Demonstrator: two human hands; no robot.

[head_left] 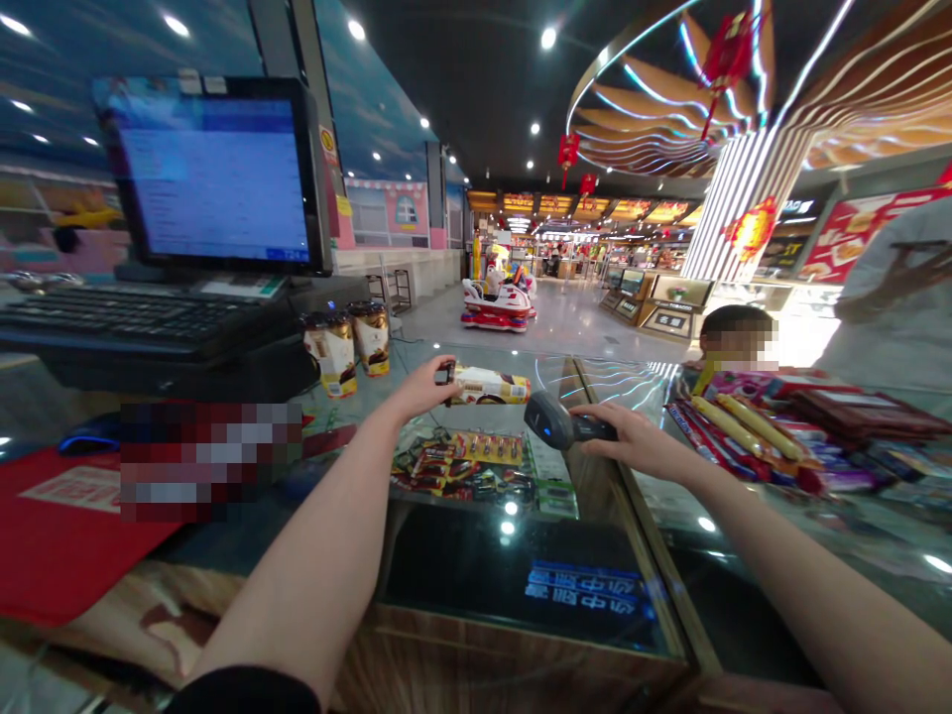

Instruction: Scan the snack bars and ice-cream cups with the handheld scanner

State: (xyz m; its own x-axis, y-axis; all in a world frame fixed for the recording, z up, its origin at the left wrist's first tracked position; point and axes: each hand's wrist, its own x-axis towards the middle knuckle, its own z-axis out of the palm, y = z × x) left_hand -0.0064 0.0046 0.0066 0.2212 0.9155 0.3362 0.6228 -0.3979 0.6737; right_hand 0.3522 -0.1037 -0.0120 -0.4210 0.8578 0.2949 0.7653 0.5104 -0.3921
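My left hand (427, 389) grips one end of a yellow, white and brown cup-shaped package (491, 385), which lies on its side above the glass counter. My right hand (621, 436) is closed around the handle of a black barcode scanner (551, 420) with a small blue light. The scanner's head points left, close to the package's right end. Two similar upright cups, a nearer one (334, 355) and a farther one (370, 337), stand left of my left hand.
A monitor (215, 178) and a keyboard (134, 315) are at left, with a blue mouse (89, 436) on a red mat (45, 555). Wrapped snacks (751, 431) lie at right. A child (736, 342) and a person in a light shirt (899, 288) are beyond the counter.
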